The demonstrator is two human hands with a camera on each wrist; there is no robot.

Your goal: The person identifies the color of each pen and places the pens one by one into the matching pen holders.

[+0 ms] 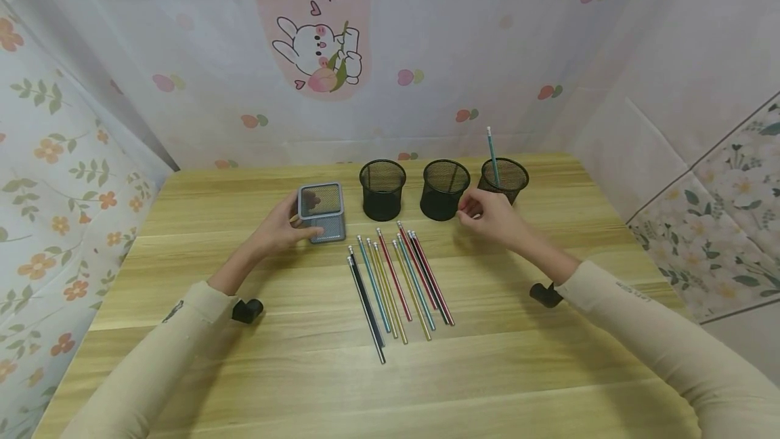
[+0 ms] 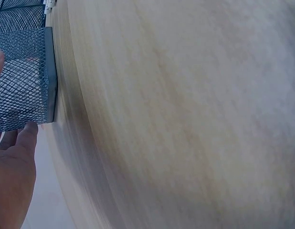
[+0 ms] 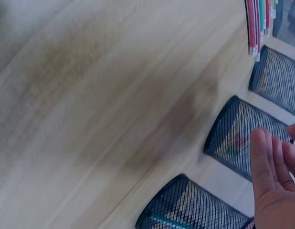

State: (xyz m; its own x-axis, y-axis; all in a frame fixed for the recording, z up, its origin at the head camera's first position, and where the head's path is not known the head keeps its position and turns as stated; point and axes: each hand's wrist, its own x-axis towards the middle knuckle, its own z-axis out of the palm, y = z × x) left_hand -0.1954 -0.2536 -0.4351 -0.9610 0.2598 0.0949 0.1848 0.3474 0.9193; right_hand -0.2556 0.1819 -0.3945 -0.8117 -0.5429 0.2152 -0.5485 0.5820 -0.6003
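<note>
My left hand (image 1: 274, 225) grips a grey square mesh pen holder (image 1: 330, 227), thumb on the near side and fingers around its left and back. In the left wrist view the holder (image 2: 21, 86) stands upright on the wood. My right hand (image 1: 495, 217) is beside the middle black mesh pen cup (image 1: 435, 203), in front of the right black mesh cup (image 1: 519, 178). Its fingers are loosely bent and nothing shows between them; in the right wrist view the hand's fingers (image 3: 262, 162) look fairly straight. A teal pencil (image 1: 492, 154) leans in the right cup.
Several pencils (image 1: 390, 290) in black, blue, gold and red lie side by side mid-table, eraser ends away from me. A left black mesh cup (image 1: 382, 205) stands behind them. A patterned curtain (image 1: 426, 39) hangs behind the wooden table (image 1: 292, 371).
</note>
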